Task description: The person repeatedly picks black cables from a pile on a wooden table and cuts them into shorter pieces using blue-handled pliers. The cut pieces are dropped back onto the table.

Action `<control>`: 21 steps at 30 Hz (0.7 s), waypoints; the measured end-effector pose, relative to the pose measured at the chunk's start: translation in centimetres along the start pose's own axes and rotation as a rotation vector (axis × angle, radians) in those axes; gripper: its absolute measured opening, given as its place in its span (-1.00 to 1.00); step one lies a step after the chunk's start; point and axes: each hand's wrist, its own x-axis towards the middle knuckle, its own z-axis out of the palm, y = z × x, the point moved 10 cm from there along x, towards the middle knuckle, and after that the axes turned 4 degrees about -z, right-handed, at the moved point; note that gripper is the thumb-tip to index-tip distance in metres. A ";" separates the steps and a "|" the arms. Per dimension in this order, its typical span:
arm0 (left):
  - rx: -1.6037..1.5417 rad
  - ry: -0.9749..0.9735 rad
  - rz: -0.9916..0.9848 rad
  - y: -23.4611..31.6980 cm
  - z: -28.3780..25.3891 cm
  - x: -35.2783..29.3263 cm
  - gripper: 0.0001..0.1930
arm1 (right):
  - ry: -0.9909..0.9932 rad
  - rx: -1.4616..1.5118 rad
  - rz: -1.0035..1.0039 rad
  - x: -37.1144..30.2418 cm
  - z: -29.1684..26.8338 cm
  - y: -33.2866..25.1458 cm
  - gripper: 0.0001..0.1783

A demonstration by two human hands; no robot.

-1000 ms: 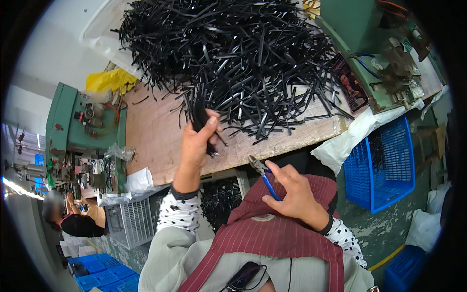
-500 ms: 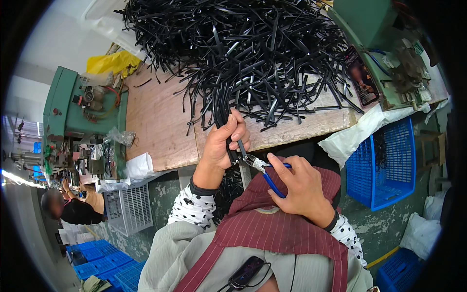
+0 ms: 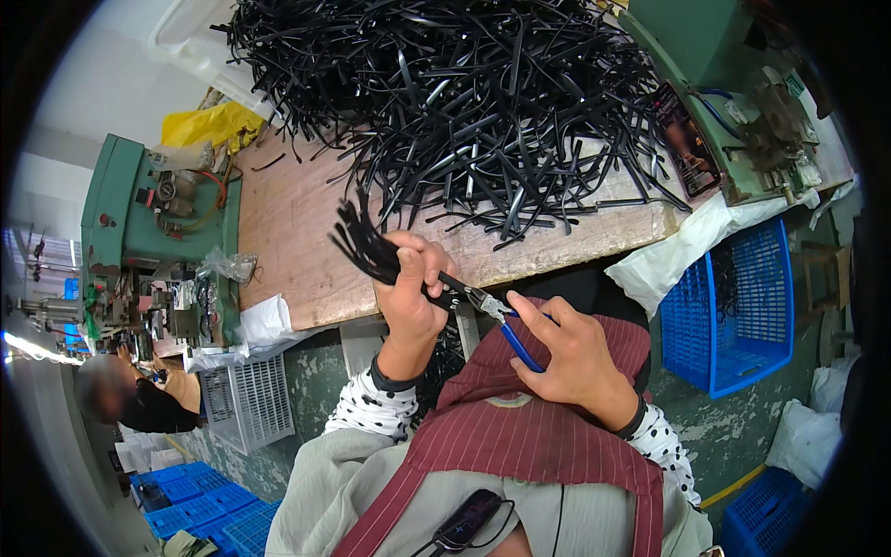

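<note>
We watch the left hand (image 3: 415,302) clenched round black strips (image 3: 364,246), hiding their middles; the right hand (image 3: 580,357) grips blue-handled pliers (image 3: 514,340) at the strips, bite unclear; the table's (image 3: 288,227) pile (image 3: 445,102) is cropped above.

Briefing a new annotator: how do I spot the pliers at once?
Start at the table strewn with black strips. Below its near edge, over the maroon apron, the right grip holds the pliers. Blue handles set them apart from the strips.

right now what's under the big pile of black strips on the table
The wooden table shows along the near edge of the pile of black strips, and a white container shows at its upper left. What lies beneath its middle is covered.
</note>
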 end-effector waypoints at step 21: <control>0.078 0.340 -0.205 -2.4 -2.9 -0.1 -0.82 | -0.142 0.313 0.238 -0.8 1.8 2.4 -0.15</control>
